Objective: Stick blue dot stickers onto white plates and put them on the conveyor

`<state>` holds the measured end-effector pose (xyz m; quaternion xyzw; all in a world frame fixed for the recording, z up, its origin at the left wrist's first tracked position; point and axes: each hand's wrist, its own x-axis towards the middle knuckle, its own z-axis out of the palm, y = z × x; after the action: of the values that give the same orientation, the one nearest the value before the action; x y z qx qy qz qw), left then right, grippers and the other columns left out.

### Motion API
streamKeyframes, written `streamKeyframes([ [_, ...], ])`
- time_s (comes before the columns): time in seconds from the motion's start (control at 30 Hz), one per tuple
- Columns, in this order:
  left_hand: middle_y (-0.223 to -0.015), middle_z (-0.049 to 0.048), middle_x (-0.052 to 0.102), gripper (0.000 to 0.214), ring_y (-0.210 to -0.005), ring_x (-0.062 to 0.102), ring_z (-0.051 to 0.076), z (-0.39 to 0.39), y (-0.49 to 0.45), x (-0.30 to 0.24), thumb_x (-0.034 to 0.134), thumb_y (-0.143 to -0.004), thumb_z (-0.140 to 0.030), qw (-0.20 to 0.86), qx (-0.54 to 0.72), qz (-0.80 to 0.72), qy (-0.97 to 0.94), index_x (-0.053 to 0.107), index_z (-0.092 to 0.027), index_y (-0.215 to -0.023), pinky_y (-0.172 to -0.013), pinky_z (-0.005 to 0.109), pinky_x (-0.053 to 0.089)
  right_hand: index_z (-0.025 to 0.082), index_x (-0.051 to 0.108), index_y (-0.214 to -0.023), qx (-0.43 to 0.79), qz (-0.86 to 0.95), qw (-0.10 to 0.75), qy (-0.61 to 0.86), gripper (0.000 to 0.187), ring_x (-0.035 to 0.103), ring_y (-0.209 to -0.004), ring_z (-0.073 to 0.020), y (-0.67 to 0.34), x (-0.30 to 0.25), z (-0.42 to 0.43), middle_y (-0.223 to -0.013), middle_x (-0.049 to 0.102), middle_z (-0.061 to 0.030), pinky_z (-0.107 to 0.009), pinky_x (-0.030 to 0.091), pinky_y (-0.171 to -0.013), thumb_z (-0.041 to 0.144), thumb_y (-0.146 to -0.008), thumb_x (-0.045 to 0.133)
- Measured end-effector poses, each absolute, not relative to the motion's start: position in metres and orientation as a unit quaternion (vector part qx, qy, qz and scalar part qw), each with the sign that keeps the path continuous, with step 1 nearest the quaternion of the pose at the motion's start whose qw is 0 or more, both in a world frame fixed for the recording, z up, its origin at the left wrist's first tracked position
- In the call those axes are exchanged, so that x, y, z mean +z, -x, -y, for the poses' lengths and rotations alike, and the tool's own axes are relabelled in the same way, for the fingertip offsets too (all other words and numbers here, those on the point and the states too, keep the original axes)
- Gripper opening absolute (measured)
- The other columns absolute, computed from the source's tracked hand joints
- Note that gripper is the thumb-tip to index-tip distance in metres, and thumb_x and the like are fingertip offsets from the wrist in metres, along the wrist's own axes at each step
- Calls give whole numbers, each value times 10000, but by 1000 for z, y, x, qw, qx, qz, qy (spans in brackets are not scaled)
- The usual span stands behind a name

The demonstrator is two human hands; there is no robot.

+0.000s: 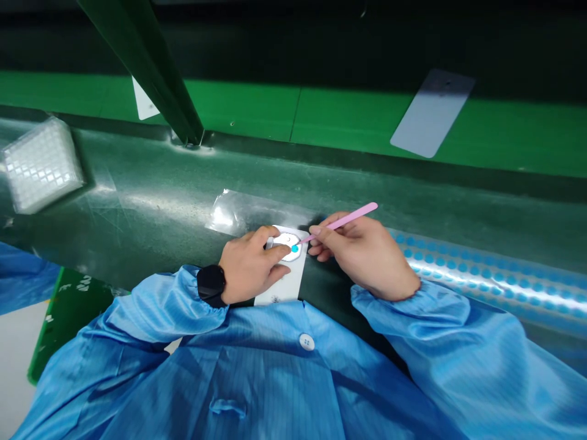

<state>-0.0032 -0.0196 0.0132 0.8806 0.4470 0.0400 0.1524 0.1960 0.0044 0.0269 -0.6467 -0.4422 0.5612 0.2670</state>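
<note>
Head view: dark green bench (160,195), sheet of blue dot stickers (481,275) lying at right. Left hand (250,266), fingers curled, grips white plate (287,284) at the bench's near edge. Right hand (362,253) pinches pink tweezers (348,218) closed, tip on blue dot (294,249) at the plate's upper end.

Tilted pink tweezers (345,219), tip on white part (285,289)

I am looking down on a glossy dark green worktop (151,201) that is catching white glare from light overhead. Behind it a brighter green strip (348,122) is running left to right. A slanted green post (147,67) is rising from the seam, and the far back is lying in shadow.
</note>
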Motion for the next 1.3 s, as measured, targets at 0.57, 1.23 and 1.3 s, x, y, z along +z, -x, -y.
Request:
streamKeyframes([
  [0.57, -1213, 78, 526, 329, -915, 609, 224, 20, -2, 15, 550, -853, -359, 119, 26, -426, -897, 648, -306, -1162, -729, 365, 555, 175, 610, -723, 549, 459, 252, 652, 157, 617, -487, -132, -195, 24, -3, -577, 674, -25, -228, 505, -478, 283, -828, 657],
  [1.23, -1220, 76, 515, 347, -849, 589, 191, 21, -2, 11, 600, -799, -381, 73, 42, -429, -899, 657, -305, -1133, -722, 347, 556, 210, 617, -690, 587, 402, 352, 609, 252, 624, -505, -150, -203, 21, 0, -598, 679, -35, -250, 514, -461, 419, -773, 729],
  [1.3, -1211, 80, 524, 342, -839, 595, 188, 21, -1, 10, 597, -798, -368, 63, 60, -428, -900, 662, -295, -1126, -710, 340, 556, 217, 613, -691, 592, 396, 355, 605, 248, 625, -504, -156, -204, 20, 1, -596, 679, -36, -259, 516, -460, 420, -770, 731],
])
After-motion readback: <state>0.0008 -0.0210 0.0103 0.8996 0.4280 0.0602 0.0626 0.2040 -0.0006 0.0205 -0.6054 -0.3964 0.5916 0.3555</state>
